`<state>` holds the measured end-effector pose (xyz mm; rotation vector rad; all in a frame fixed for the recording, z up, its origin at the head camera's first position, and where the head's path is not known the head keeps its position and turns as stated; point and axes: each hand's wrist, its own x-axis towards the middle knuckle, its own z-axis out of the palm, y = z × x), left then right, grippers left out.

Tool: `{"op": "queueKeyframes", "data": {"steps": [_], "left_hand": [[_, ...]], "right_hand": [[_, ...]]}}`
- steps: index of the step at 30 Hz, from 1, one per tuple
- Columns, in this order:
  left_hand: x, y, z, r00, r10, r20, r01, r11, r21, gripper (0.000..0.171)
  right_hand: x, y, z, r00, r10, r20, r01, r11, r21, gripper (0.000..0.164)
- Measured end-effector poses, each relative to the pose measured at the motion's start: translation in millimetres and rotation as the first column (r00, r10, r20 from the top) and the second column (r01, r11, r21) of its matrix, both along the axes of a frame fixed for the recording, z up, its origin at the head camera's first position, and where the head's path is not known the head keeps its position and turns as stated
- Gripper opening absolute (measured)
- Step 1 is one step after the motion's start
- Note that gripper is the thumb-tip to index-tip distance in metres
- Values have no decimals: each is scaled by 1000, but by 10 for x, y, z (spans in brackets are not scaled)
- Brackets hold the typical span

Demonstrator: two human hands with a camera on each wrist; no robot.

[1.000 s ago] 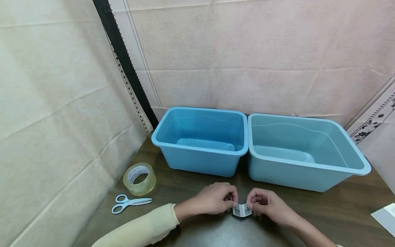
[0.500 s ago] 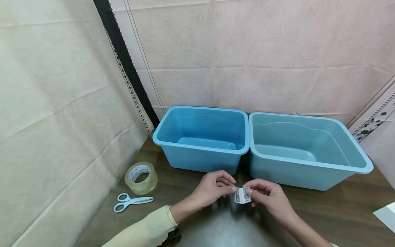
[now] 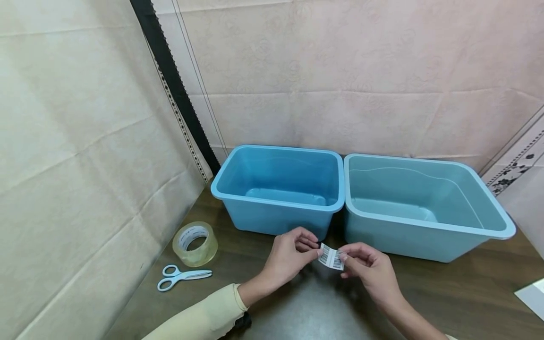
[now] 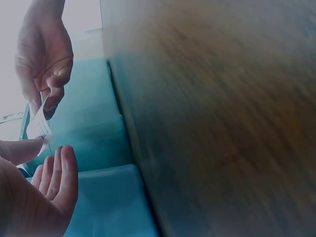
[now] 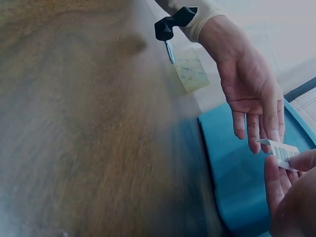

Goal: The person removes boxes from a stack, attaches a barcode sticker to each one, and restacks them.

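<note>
A small white label (image 3: 331,257) printed with black barcodes is held up between the two hands, in front of the blue tubs. My left hand (image 3: 285,259) pinches its left edge, with the thumb on the near side. At the opposite edge, my right hand (image 3: 373,270) grips the label between thumb and fingers. In the right wrist view the label (image 5: 282,152) has a bent edge on the side towards the left hand (image 5: 252,89). The left wrist view shows the label (image 4: 39,126) nearly edge-on, between the left thumb and the right hand (image 4: 44,61).
A blue tub (image 3: 276,200) and a paler blue tub (image 3: 425,222) stand side by side at the back. On the left lie a roll of clear tape (image 3: 195,252) and light-blue scissors (image 3: 180,277). A white flat piece (image 3: 531,297) lies at the right edge of the brown table (image 3: 467,302).
Both hands have lifted the label from low over the table, away from the body towards the tubs. Its left side has risen, so it now slants down to the right and looks flatter.
</note>
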<state>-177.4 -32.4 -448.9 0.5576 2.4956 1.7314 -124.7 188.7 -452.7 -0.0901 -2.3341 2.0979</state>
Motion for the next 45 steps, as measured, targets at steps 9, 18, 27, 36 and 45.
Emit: {"op": "queueKeyframes", "data": {"steps": [9, 18, 27, 36, 45], "left_hand": [[57, 34, 16, 998, -56, -25, 56, 998, -5, 14], [83, 69, 17, 991, -110, 72, 110, 994, 13, 21], [80, 67, -2, 986, -126, 112, 124, 992, 24, 21], [83, 48, 20, 989, -116, 92, 113, 993, 41, 13], [76, 110, -32, 982, -134, 133, 128, 991, 49, 12]], "right_hand": [[-5, -24, 1, 1000, 6, 10, -5, 999, -32, 29], [-20, -14, -15, 998, 68, -8, -69, 996, -61, 29], [-25, 1, -60, 994, 107, -1, -107, 990, -89, 30], [-50, -1, -87, 994, 109, -4, -109, 992, -70, 28], [-47, 35, -94, 993, 115, 15, -114, 991, -63, 28]]}}
